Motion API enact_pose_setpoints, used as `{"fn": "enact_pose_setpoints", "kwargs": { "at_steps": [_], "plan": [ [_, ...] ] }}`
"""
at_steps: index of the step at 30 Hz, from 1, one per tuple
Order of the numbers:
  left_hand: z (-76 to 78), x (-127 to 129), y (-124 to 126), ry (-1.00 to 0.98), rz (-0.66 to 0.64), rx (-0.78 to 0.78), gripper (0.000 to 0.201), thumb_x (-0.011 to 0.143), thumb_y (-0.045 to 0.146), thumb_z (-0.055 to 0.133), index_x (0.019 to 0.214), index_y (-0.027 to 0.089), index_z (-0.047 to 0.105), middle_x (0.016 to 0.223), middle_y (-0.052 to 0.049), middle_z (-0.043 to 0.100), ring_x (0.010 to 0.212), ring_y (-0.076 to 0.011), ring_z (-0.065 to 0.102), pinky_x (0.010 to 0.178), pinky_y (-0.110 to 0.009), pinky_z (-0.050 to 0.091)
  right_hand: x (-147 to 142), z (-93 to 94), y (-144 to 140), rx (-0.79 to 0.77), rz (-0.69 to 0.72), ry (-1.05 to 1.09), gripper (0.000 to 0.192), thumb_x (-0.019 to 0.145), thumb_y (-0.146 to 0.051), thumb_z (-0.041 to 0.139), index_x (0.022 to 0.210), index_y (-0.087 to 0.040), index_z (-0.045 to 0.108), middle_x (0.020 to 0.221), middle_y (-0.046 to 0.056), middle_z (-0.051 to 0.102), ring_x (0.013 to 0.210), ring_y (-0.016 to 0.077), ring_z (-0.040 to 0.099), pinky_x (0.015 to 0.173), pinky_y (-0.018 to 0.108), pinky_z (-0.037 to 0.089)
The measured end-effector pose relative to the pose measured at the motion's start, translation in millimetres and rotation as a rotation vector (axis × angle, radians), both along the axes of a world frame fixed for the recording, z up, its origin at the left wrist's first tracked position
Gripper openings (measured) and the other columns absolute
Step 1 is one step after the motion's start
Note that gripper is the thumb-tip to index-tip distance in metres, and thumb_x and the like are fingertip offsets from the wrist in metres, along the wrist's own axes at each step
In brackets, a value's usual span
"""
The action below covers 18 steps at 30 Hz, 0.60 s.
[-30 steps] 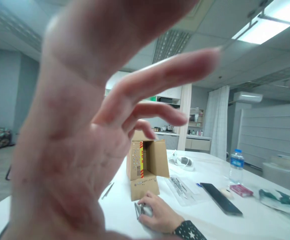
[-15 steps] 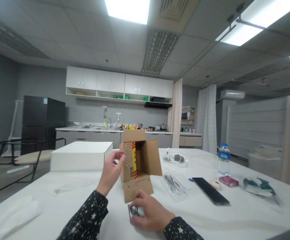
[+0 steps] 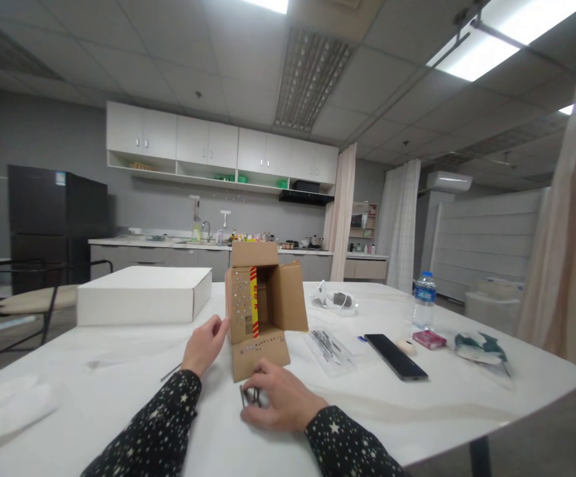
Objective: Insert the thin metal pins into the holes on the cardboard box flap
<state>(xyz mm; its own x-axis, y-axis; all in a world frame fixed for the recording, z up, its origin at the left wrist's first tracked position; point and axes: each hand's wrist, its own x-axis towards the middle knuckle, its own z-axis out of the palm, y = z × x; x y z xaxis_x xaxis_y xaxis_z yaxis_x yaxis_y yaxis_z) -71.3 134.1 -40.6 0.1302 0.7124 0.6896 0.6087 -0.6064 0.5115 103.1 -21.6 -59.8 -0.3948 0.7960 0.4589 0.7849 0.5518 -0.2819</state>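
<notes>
2 hands work at the cardboard box (image 3: 260,311): left hand (image 3: 207,344) braces its side flap, fingers loosely open; right hand (image 3: 280,401) curls over thin metal pins (image 3: 250,396), pinning them to the table (image 3: 417,411).

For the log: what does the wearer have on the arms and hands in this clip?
Both arms wear long black sleeves scattered with small white stars, reaching the wrists: left sleeve, right sleeve. The left hand and right hand are bare, with no gloves, rings or watch visible.

Bright ceiling panels, warped edges
</notes>
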Motion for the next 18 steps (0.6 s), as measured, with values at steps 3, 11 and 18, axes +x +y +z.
{"fn": "enact_pose_setpoints", "kwargs": {
  "at_steps": [3,11,18],
  "plan": [
    [-4.1,1.2,1.9,-0.009,-0.01,-0.002,0.044,0.084,0.054,0.034,0.057,0.02,0.031,0.05,0.005,0.036,0.052,-0.0099,0.035,0.053,-0.022,0.027,0.7,-2.2,1.8,0.019,0.004,0.001,0.035,0.073,-0.041,0.065,0.103,-0.024,0.065,0.102,0.003,0.055,0.085,0.016,0.056,0.08,0.026,0.044],
    [-4.2,8.7,-6.1,-0.01,-0.08,-0.066,0.046,0.085,0.054,0.032,0.056,0.018,0.034,0.05,0.005,0.038,0.055,-0.0096,0.037,0.056,-0.022,0.03,5.4,-4.3,5.2,0.036,0.016,-0.001,0.035,0.072,-0.043,0.065,0.101,-0.022,0.066,0.098,0.004,0.056,0.088,0.0175,0.055,0.082,0.028,0.043],
    [-4.6,13.3,-11.5,-0.029,-0.145,-0.078,0.046,0.086,0.053,0.032,0.062,0.018,0.05,0.058,0.002,0.054,0.059,-0.0118,0.044,0.059,-0.022,0.034,8.4,-7.1,6.4,0.065,0.001,-0.041,0.04,0.072,-0.045,0.064,0.106,-0.023,0.065,0.099,0.004,0.056,0.09,0.0185,0.054,0.084,0.029,0.042]
  ]
}}
